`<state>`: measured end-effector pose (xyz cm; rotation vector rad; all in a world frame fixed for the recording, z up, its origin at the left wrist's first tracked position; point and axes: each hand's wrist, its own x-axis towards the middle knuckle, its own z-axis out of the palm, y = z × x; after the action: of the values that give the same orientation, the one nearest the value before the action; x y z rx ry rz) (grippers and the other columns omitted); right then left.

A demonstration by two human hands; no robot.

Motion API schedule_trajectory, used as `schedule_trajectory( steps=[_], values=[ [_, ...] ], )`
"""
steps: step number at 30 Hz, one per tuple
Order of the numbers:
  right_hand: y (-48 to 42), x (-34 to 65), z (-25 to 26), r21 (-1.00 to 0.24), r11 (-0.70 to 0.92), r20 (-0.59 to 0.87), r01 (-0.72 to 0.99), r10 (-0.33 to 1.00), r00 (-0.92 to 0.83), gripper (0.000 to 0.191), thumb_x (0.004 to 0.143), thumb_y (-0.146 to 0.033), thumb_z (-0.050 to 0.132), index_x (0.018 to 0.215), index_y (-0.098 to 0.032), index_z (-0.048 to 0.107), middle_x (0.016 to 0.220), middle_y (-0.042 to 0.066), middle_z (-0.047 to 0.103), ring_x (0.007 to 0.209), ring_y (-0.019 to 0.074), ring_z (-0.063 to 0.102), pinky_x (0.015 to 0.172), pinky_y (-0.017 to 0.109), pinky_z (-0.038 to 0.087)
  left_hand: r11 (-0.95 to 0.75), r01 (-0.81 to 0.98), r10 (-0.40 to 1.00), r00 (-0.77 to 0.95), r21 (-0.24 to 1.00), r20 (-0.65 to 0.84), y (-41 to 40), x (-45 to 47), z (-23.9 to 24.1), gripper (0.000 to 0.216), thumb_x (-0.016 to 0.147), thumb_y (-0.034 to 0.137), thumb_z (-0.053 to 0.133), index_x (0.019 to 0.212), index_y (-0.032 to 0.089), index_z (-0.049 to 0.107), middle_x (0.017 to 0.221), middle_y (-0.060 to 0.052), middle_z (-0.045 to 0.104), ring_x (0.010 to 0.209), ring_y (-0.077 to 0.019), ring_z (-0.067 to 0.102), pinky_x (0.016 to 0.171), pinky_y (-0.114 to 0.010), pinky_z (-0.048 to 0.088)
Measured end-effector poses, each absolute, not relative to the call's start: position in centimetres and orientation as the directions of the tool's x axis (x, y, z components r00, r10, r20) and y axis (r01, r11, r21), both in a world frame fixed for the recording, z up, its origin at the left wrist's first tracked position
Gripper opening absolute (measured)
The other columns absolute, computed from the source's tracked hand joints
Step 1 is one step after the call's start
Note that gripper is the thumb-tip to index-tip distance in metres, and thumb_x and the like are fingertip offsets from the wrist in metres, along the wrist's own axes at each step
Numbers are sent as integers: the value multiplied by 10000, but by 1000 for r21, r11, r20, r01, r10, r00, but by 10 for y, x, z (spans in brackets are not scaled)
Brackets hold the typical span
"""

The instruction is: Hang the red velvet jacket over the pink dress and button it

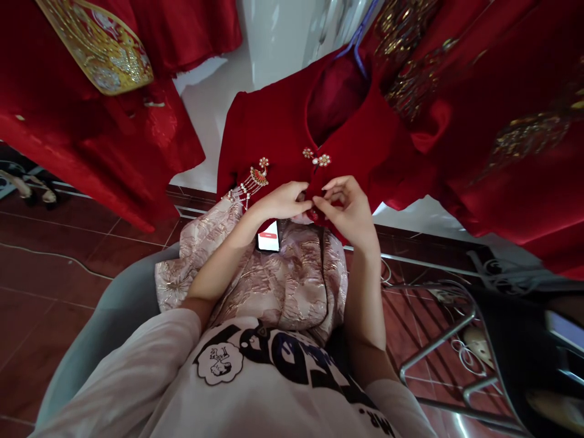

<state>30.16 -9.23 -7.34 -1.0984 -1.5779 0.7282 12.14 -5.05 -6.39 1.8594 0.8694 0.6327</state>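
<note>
A red jacket point(274, 125) hangs in front of me, its lower front over my lap. At its neck opening sits a pearl flower clasp point(319, 160). A fan-shaped brooch point(259, 176) with beaded strands is on the left side of its chest. My left hand point(289, 201) pinches the jacket's front below the clasp. Close beside it, my right hand point(349, 210) has thumb and fingertips closed on the same front edge. Anything small between the fingertips is hidden. Pink brocade fabric point(292, 283) covers my lap, with a lit phone point(268, 238) on it.
A blue hanger point(358, 39) is at the jacket's neck. Red embroidered garments point(114, 128) hang at left, and more gold-beaded red cloth point(479, 109) hangs at right. A metal-legged black chair point(506, 340) stands right. A cable point(59, 255) crosses the tiled floor.
</note>
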Motion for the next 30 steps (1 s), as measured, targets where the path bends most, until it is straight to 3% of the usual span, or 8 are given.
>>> schedule_trajectory(
  steps=[3,8,13,15,18,21,26,30],
  values=[
    [-106,297,-66,-875,376,356,305,926,-121,358,831,-427,781,1056,-249,567,934,17,630,808,152,629,640,286,543,-372,275,803,575,887,158,-50,121,-59,278,945,24,545,805,221,407,657,44,542,586,-122,580,609,-273,435],
    [-108,293,-68,-848,358,351,391,932,-92,542,710,-413,873,1087,-254,518,936,-4,629,778,145,615,687,303,561,-396,148,795,549,906,258,-52,122,-56,234,967,30,525,865,217,429,661,71,528,611,-97,560,636,-235,417],
    [-97,291,-76,-865,331,357,379,934,0,401,723,-303,789,977,-251,483,888,-19,603,766,130,590,692,289,516,-497,153,757,558,854,341,-51,121,-59,186,947,48,580,875,199,498,689,59,598,629,-89,588,648,-225,436],
    [-96,291,-75,-878,291,298,380,954,-39,337,724,-265,757,922,-244,485,836,-31,587,718,117,556,660,276,473,-534,190,778,493,824,390,-45,119,-61,125,968,102,606,900,193,554,739,29,650,691,-112,647,694,-242,488],
    [-98,293,-71,-889,224,196,398,974,-110,273,721,-233,724,859,-234,488,771,-49,559,635,96,482,610,266,404,-585,354,808,181,730,560,-31,113,-70,90,979,144,655,979,209,593,888,-16,684,891,-167,695,853,-308,554],
    [-101,292,-67,-866,225,183,447,974,-136,235,715,-210,710,816,-223,499,764,-46,556,647,94,471,638,277,401,-523,547,751,-67,653,657,-15,107,-87,280,894,127,771,1054,220,561,1124,-81,653,1189,-277,634,1069,-452,519],
    [-104,294,-66,-853,234,117,467,957,-266,271,730,-257,737,814,-232,481,758,-45,551,660,108,503,626,286,437,-361,646,826,-113,672,552,-5,107,-107,356,838,85,771,1087,184,536,1308,-191,527,1372,-429,486,1176,-614,416],
    [-103,299,-69,-887,244,115,393,939,-324,294,724,-271,735,840,-246,466,755,-45,536,623,106,493,531,265,408,-355,632,823,-137,688,551,-3,99,-107,254,897,85,661,1103,179,548,1317,-206,537,1377,-431,483,1193,-622,403]
  ],
)
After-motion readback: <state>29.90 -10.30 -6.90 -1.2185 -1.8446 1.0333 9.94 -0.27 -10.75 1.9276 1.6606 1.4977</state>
